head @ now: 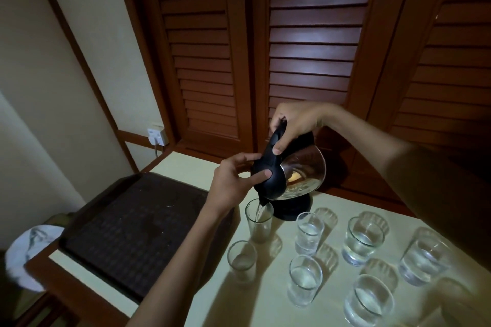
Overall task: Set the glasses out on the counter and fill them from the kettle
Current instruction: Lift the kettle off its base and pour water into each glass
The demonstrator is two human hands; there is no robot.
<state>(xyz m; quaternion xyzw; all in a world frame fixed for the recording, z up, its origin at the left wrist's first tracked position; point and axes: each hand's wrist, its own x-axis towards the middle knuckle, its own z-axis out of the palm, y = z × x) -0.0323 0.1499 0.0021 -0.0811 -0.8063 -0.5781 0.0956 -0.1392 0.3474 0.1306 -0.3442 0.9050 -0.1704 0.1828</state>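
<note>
**Kettle tips water into the tall glass**

Kettle [289, 167] is up in the air, tipped forward over the back of the bench [332, 210]. It has a clear glass belly and a black top. Its black base [292, 207] sits on the bench just behind the glasses.

The right hand [292, 125] is wrapped tight around the black handle at the top. That is the best place to hold it, away from the glass belly, which may be hot. The left hand [233, 180] is not closed around anything. Its fingers press on the black lid to keep it steady.

The kettle looks heavy with water in it, and the glass belly could break if it bumps something. Two hands help keep it from wobbling.

A thin stream of water runs from the spout into the tall glass [259, 220] right under it. That glass has only a little water near the bottom.

A small glass [241, 260] near the tray [132, 228] looks just about empty. Five more glasses on the right all hold water, such as the one nearest the base [309, 231] and the one at the far right [425, 255].

I think the pouring is nearly done, with two glasses left to fill. The glasses are slippery and stand close together, so a knock could tip one.
</note>
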